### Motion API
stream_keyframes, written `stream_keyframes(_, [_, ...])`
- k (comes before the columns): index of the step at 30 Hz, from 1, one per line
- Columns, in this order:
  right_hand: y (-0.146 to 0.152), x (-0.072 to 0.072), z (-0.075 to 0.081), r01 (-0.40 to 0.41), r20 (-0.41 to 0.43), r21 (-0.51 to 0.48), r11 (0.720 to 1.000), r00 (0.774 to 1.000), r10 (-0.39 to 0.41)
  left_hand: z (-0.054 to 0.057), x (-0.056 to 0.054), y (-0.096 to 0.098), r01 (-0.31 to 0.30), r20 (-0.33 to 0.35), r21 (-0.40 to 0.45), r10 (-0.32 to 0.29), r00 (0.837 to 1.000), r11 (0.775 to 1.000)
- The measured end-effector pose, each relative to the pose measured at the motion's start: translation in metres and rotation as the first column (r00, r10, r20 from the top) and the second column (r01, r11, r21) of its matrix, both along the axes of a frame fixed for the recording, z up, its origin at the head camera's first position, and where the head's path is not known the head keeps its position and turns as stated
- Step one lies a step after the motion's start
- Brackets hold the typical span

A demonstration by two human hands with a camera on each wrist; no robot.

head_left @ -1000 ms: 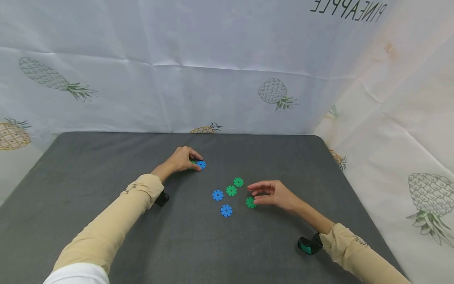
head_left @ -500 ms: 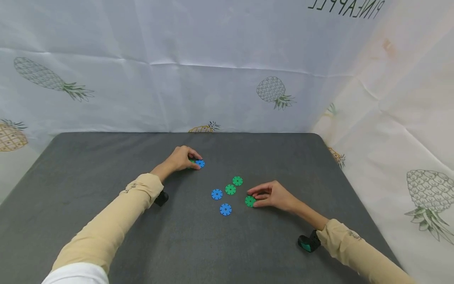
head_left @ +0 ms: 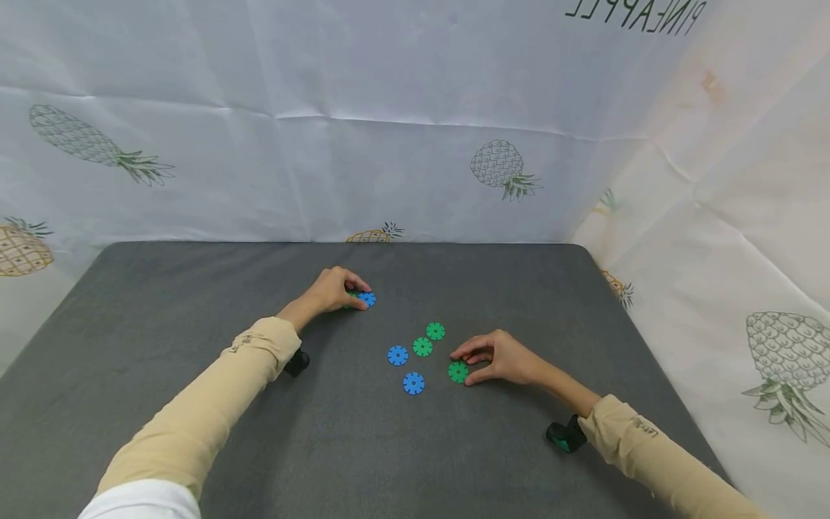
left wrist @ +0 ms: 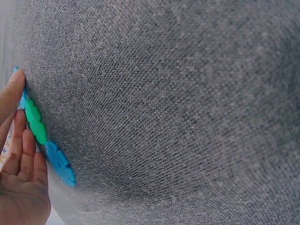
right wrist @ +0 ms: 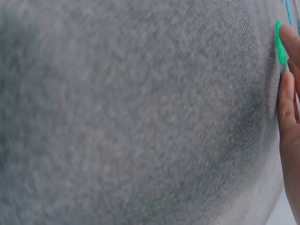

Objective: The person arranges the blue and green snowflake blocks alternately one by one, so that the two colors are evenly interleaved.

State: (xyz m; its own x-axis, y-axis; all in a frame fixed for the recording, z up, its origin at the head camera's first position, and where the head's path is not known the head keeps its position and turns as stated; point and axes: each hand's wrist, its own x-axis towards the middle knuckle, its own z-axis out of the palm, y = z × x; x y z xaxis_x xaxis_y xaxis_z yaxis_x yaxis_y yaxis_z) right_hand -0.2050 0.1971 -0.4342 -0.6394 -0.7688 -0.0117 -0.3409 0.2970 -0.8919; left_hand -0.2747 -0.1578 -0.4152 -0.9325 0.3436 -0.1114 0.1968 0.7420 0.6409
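My left hand (head_left: 327, 290) pinches a blue notched building disc (head_left: 367, 299) between thumb and fingers at the back of the table. A green disc (left wrist: 35, 121) lies beside it under the hand, and another blue disc (left wrist: 61, 163) continues the row in the left wrist view. My right hand (head_left: 509, 359) holds a flat green notched disc (head_left: 458, 372) at its edges, thumb on the near side and fingers on the far side. The right wrist view shows this green disc (right wrist: 280, 44) edge-on at the fingertips.
Between the hands lie two loose green discs, a farther one (head_left: 436, 331) and a nearer one (head_left: 423, 347). Two blue discs are left of them, one (head_left: 398, 355) farther and one (head_left: 413, 383) nearer. A grey cloth covers the table (head_left: 363, 447); a pineapple-print curtain (head_left: 389, 173) hangs behind.
My right hand's thumb and fingers have come to the green disc's edges, and the disc has shifted slightly toward me. The left hand stays at the blue disc.
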Motion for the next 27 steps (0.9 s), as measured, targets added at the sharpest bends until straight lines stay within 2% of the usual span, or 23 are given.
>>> stream_keyframes(4, [0.0, -0.002, -0.002, -0.052, -0.062, 0.004, 0.999, 0.997, 0.052, 0.0, 0.001, -0.002, -0.001, -0.004, 0.0, 0.001, 1.0, 1.0])
stream_keyframes(9, [0.001, -0.003, -0.003, -0.032, -0.126, -0.006, 0.999, 0.992, 0.031, 0.0, 0.001, 0.0, -0.004, 0.007, -0.002, 0.004, 1.0, 1.0])
stream_keyframes(17, [0.005, -0.005, -0.001, 0.015, -0.02, -0.061, 0.998, 1.0, -0.016, -0.001, 0.001, 0.0, -0.009, 0.009, 0.002, 0.009, 1.0, 1.0])
stream_keyframes(23, [0.007, -0.01, -0.004, -0.045, -0.065, -0.034, 0.998, 0.997, 0.043, -0.001, 0.001, 0.0, -0.001, 0.007, 0.007, 0.001, 1.0, 1.0])
stream_keyframes(27, [0.006, -0.012, -0.003, -0.007, -0.024, -0.005, 1.0, 1.0, 0.007, 0.0, 0.001, 0.0, -0.003, 0.007, 0.014, 0.003, 1.0, 1.0])
